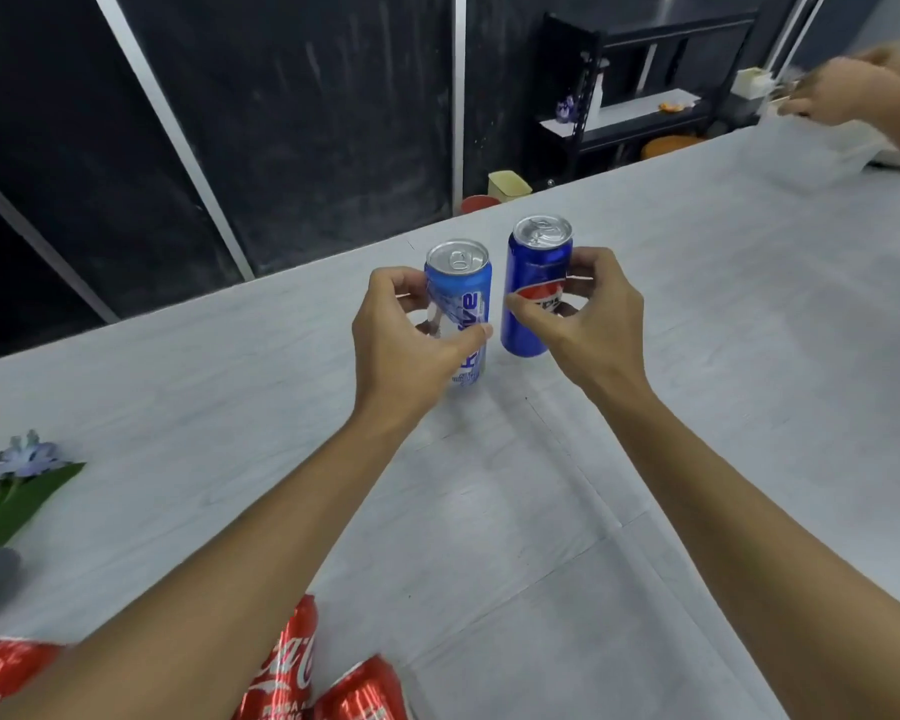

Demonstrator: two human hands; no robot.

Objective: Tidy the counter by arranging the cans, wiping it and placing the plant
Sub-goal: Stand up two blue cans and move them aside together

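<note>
Two upright cans are seen just beside each other mid-surface (697, 356). A light blue can (463, 298) is held by the left hand (406, 335) and a Pepsi can (536, 272) by the right hand (593, 330), with fingers (585, 262) curled round each. Arranging is judged barely begun: red Coca-Cola cans (287, 672) are left at the near edge, the flowering plant (22, 480) lies unplaced, and wiping is undone.

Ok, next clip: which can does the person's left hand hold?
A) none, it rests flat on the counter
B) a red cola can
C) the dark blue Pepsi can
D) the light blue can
D: the left hand curls its thumb and fingers round the upright light blue can, while the right hand grips the dark blue Pepsi can beside it; the red cans at the near edge are untouched.
</note>
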